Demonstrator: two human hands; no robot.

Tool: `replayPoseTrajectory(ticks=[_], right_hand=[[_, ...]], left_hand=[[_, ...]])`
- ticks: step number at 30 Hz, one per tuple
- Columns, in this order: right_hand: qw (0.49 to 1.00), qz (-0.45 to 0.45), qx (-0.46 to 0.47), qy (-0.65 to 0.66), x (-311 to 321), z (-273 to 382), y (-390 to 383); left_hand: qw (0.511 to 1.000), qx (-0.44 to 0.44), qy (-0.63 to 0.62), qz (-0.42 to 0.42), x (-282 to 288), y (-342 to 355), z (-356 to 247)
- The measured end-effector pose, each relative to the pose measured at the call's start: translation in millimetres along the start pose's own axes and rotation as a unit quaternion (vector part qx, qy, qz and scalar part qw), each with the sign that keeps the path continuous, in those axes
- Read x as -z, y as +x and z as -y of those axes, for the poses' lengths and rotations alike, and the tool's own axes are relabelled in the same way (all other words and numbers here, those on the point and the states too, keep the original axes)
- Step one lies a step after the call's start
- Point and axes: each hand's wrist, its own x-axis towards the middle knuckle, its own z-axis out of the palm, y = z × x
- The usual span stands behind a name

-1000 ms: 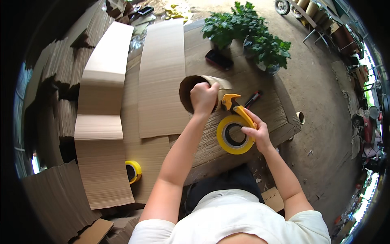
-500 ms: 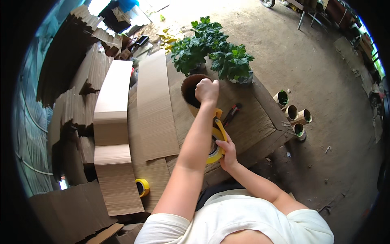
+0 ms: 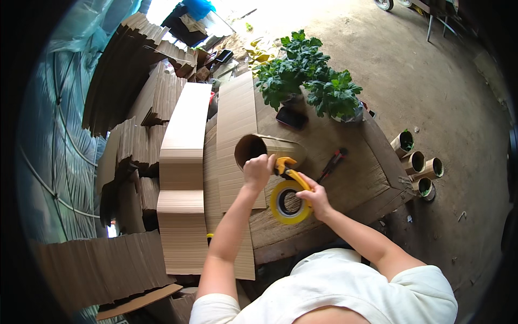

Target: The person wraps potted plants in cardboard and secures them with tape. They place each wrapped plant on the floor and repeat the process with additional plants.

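Note:
A cardboard tube (image 3: pixel 280 147) lies on its side on the wooden table, its open mouth facing left. My left hand (image 3: pixel 258 171) is closed on the near rim of that mouth, its fingertips partly hidden. In my right hand (image 3: pixel 315 198) is a yellow tape dispenser (image 3: pixel 294 174), gripped by its handle, with a big roll of yellow-edged tape (image 3: pixel 279 208) on it. The dispenser's head meets the tube's near side, close to my left fingers. Beyond my right hand rests a slim red and black hand tool (image 3: pixel 333 163).
Leafy potted plants (image 3: pixel 302 70) stand at the table's far end, beside a black phone (image 3: pixel 291 117). Flat cardboard sheets (image 3: pixel 234 124) and a folded cardboard stack (image 3: pixel 182 173) lie left. Several tubes with greenery (image 3: pixel 415 162) stand on the floor, right of the table (image 3: pixel 356 208).
The tube has tipped from standing to lying, mouth leftward. My left hand has moved from over its opening down to its rim. The dispenser stays beside it. The whole view has shifted.

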Motion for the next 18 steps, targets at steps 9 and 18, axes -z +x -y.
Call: replayPoseTrajectory(ticks=[9,18], right_hand=[[0.999,-0.014,0.021,0.032,13,32,11],[0.999,0.006,-0.025,0.021,-42,-2,26]], left_hand=[[0.961,0.249,-0.120,-0.029,-43,94,-29],[0.952,0.164,-0.236,0.104,-5,86,39]])
